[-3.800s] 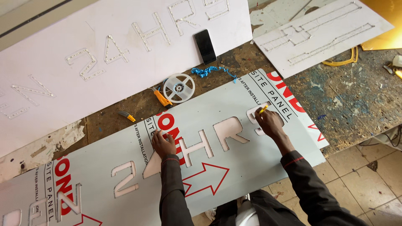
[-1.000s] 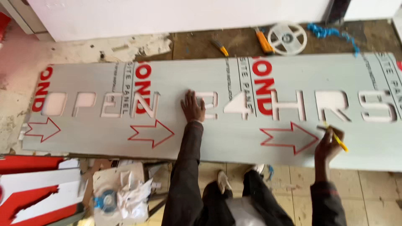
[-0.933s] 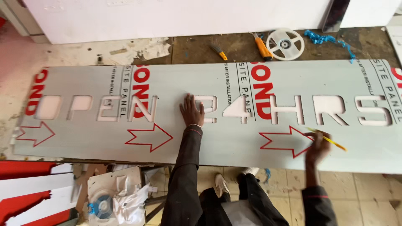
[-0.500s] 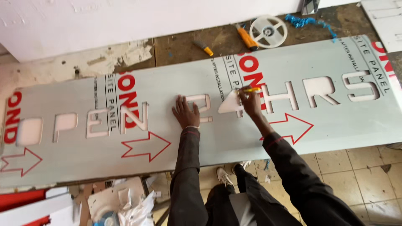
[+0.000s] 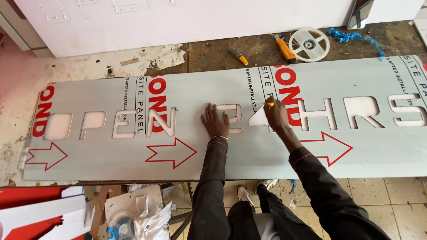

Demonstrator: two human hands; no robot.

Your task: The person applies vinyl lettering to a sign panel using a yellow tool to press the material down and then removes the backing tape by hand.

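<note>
A long grey panel with cut-out letters, red arrows and red print lies across the workbench. My left hand presses flat on it, fingers spread, beside a cut-out numeral. My right hand is closed around a small yellow tool, its tip at the edge of the neighbouring cut-out numeral. Dark sleeves cover both my arms.
A white board lies behind the panel. An orange utility knife, a smaller knife, a white reel and blue shavings sit on the wooden bench. Scraps and white and red boards lie on the floor at lower left.
My right hand moved left along the panel from the far-right arrow to the cut-out numerals, carrying the yellow tool. My left hand stayed flat. The view shifted left along the panel.
</note>
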